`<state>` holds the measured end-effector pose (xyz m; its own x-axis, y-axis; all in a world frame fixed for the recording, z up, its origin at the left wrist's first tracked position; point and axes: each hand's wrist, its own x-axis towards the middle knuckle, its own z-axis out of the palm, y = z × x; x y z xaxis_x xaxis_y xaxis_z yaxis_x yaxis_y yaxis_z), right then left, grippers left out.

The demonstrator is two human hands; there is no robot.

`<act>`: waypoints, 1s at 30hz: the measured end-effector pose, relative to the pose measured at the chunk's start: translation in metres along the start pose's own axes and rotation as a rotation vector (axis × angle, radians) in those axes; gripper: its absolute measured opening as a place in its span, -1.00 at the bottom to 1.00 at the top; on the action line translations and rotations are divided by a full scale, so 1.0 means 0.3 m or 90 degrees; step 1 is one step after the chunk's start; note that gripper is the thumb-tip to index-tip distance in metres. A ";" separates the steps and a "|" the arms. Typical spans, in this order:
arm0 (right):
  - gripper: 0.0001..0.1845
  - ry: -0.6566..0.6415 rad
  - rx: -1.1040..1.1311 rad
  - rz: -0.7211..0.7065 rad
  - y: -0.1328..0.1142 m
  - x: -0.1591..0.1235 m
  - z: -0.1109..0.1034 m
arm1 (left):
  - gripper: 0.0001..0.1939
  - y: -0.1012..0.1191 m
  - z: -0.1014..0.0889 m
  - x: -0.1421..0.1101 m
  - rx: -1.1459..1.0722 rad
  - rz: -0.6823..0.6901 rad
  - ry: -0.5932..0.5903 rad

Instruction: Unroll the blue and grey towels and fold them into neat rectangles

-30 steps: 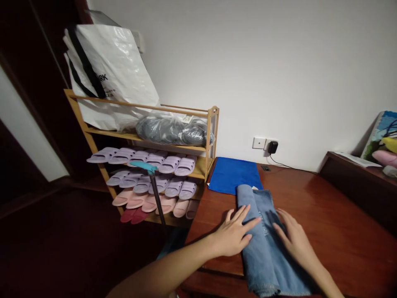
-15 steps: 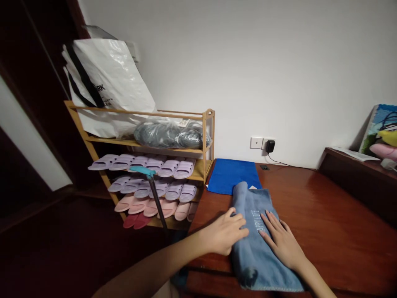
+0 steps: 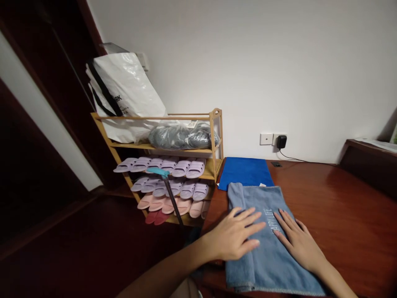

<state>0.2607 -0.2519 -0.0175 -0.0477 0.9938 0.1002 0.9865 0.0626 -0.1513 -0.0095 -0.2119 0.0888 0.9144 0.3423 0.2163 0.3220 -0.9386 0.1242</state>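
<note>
A light blue towel (image 3: 266, 256) with small white lettering lies lengthwise on the dark red wooden table (image 3: 341, 215). My left hand (image 3: 234, 238) rests flat on the towel's left half, fingers stretched out and spread. On the right half lies my right hand (image 3: 297, 242), also flat with fingers extended. Neither hand holds anything. A folded bright blue cloth (image 3: 246, 173) lies just beyond the towel's far end, at the table's back left corner.
A wooden shoe rack (image 3: 173, 165) with several lilac and pink slippers stands left of the table, a white bag (image 3: 124, 95) and a grey bagged bundle on top. A teal-handled stick (image 3: 169, 194) leans before it. A charger (image 3: 281, 141) sits in the wall socket.
The towel has been spread wider, from a narrow roll-like fold to a flatter shape. My left hand moved from the towel's left edge onto its top; the view shifted right.
</note>
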 end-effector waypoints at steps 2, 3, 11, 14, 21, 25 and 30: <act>-0.27 -0.001 -0.003 -0.002 0.001 0.000 0.002 | -0.57 -0.007 0.041 0.014 -0.032 0.046 -0.041; -0.27 0.000 -0.002 -0.004 0.002 -0.001 0.004 | -0.54 -0.014 0.059 0.009 -0.043 0.049 -0.058; -0.28 0.017 0.016 -0.002 0.004 -0.002 0.004 | -0.57 -0.071 0.019 -0.202 -0.121 -0.127 -0.048; -0.27 -0.002 0.017 0.005 0.005 -0.001 0.001 | -0.56 -0.087 -0.036 -0.276 -0.154 -0.169 -0.072; -0.27 0.030 0.008 -0.001 0.020 0.003 0.030 | -0.76 -0.126 -0.056 -0.314 -0.110 -0.259 0.032; -0.28 0.042 0.011 -0.011 0.028 0.002 0.041 | -0.68 -0.182 0.001 -0.298 -0.150 -0.371 0.109; -0.28 0.046 0.013 -0.006 0.032 0.003 0.048 | -0.71 -0.218 0.088 -0.286 -0.189 -0.493 0.194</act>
<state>0.2678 -0.2489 -0.0330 -0.0441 0.9840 0.1725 0.9825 0.0740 -0.1708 -0.1024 -0.1811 0.0365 0.3478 0.9137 0.2101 0.7080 -0.4029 0.5801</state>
